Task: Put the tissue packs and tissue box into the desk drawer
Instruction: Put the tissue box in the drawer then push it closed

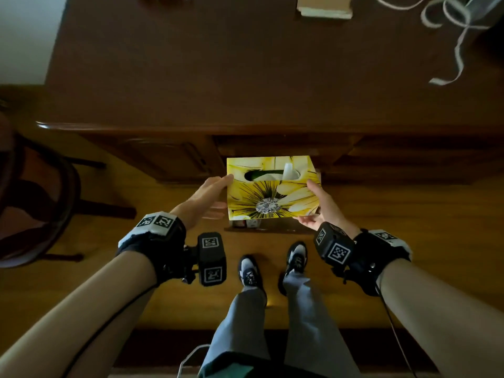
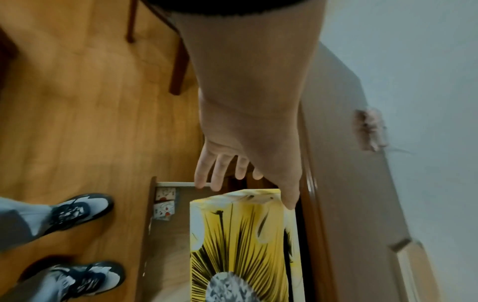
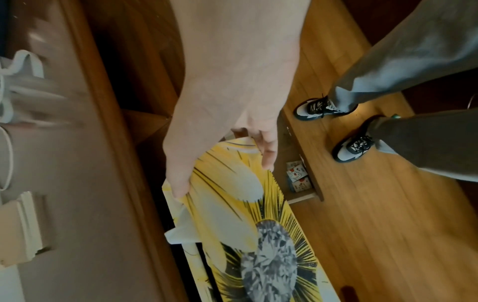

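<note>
The dark wooden worktop spreads across the far side of the scene, and its drawer stands pulled out below its front edge, toward the person's shoes. Above that drawer hangs the yellow flower-print tissue box, held between both hands with its slot and a tissue tip facing up. The right hand makes the real grip, thumb on the box's top edge and fingers curled under its right end; the left hand lies flat-fingered against the left end, steadying only. Two small tissue packs already lie in the drawer's near-left corner, just inside its front. The step in hand looks like lowering the box in; the next move probably calls for setting it down behind those packs, level enough to clear the drawer's sides.
</note>
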`<state>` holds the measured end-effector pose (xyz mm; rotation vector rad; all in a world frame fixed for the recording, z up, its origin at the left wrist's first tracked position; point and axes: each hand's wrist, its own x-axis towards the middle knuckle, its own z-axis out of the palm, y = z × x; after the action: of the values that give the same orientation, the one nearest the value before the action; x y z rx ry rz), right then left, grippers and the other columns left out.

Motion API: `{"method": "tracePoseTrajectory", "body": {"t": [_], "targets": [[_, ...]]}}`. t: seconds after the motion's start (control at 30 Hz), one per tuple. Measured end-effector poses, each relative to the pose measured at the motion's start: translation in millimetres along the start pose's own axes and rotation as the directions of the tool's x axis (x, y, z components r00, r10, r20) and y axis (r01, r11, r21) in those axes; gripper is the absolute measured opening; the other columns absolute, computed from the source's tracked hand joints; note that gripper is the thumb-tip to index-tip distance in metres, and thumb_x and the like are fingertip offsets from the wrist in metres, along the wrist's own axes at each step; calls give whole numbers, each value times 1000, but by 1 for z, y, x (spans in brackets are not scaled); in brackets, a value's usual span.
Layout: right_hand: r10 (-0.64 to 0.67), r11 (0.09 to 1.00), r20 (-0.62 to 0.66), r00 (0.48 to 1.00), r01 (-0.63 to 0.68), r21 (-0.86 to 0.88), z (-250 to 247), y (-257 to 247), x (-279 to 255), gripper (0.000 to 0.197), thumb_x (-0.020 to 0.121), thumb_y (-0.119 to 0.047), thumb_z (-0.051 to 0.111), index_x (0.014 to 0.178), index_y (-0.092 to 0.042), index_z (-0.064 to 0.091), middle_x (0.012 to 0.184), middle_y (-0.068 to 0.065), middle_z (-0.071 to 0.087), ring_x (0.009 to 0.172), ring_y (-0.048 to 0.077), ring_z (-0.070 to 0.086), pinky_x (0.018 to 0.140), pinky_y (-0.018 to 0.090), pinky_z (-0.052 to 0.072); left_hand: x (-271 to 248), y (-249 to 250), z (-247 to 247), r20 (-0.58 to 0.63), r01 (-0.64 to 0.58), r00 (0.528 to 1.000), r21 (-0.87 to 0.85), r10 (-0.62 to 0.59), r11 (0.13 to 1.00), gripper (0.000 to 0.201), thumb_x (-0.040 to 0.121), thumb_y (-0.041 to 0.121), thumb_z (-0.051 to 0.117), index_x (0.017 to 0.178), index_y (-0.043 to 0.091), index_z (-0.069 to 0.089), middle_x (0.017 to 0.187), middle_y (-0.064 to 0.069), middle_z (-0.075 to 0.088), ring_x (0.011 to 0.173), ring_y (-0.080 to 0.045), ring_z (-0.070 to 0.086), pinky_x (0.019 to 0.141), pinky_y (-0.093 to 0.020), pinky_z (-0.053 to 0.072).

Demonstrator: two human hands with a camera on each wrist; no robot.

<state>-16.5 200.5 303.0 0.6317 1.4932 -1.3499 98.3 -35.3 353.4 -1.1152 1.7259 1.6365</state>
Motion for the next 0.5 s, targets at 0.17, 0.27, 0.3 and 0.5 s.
{"method": "tracePoseTrajectory", "body": {"t": [0.17,0.27,0.3,0.5], "targets": [[76,996,-21,997,-75,40,-13,22,13,44,75,-55,63,108,-28,55,141,10,40,110,42,52,78,38,48,31,-22,27,76,144,987,-59,-139,988,57,84,72,43,109,26,66,108,-4,74,107,-28,67,100,-53,46],[172,985,-48,984,-171,20,-34,37,32,76,59,-65,70,121,-24,53,132,14,51,92,36,61,78,37,47,52,-32,47,110,206,974,-46,-200,977,60,83,72,46,116,25,62,112,-6,71,109,-30,65,98,-52,48],[201,980,-46,979,-200,17,-41,41,35,71,62,-66,68,115,-21,56,122,15,57,86,34,62,77,36,48,58,-36,55,118,219,970,-47,-212,975,53,86,69,45,111,25,63,109,-5,70,108,-30,64,98,-52,49],[337,939,-48,940,-339,-50,-82,68,61,55,80,-62,53,110,-17,49,96,14,60,85,29,63,64,29,51,104,-59,99,138,274,951,52,-278,960,80,81,76,43,137,20,49,144,-13,50,129,-36,48,108,-57,39]]}}
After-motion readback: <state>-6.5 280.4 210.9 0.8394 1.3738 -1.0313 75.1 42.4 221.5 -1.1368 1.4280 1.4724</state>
